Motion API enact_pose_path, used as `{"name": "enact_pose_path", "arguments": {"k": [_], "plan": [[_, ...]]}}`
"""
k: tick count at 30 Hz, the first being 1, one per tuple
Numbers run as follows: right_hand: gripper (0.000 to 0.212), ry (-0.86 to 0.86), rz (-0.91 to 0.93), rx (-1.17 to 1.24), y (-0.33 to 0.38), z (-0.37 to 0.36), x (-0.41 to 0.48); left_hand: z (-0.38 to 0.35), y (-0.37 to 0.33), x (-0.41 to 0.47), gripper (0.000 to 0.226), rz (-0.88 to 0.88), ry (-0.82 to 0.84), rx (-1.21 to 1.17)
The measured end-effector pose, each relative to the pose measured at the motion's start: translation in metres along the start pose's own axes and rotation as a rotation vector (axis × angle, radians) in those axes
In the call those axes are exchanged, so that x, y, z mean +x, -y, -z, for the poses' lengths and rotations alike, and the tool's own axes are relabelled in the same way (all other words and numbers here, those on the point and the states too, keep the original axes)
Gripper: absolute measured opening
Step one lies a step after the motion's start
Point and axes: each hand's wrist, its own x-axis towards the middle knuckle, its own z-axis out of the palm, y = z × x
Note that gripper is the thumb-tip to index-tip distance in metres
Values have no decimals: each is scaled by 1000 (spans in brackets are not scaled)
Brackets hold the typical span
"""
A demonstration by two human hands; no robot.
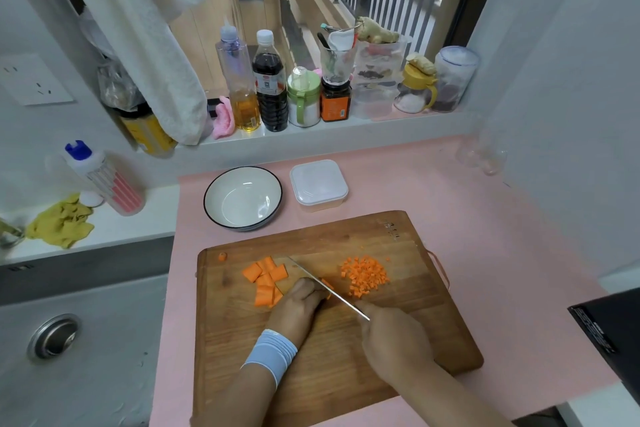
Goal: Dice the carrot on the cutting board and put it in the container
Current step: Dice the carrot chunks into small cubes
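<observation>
A wooden cutting board (398,322) lies on the pink counter. Several large carrot chunks (265,279) sit at its left, and a heap of small carrot dice (365,276) at its right. My left hand (299,302), with a blue wristband, curls its fingers over a carrot piece (326,284) at the board's middle. My right hand (394,336) grips the handle of a knife (329,289), whose blade runs diagonally against the left hand's knuckles onto that piece. A lidded clear plastic container (318,185) stands beyond the board.
An empty white bowl (242,199) with a dark rim stands left of the container. Bottles and jars (270,87) line the windowsill. A sink (55,336) lies to the left, a dark appliance (609,326) at the right edge. A carrot end (222,256) lies at the board's far left corner.
</observation>
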Motion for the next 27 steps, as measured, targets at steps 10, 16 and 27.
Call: {"name": "enact_pose_path", "arguments": {"k": [10, 16, 27], "plan": [[21, 126, -91, 41, 6, -2, 25, -3, -2, -1, 26, 0, -15, 48], [21, 117, -82, 54, 7, -1, 24, -3, -1, -2, 24, 12, 19, 59], [32, 16, 8, 6, 0, -2, 1, -5, 3, -4, 24, -15, -19, 13]]}}
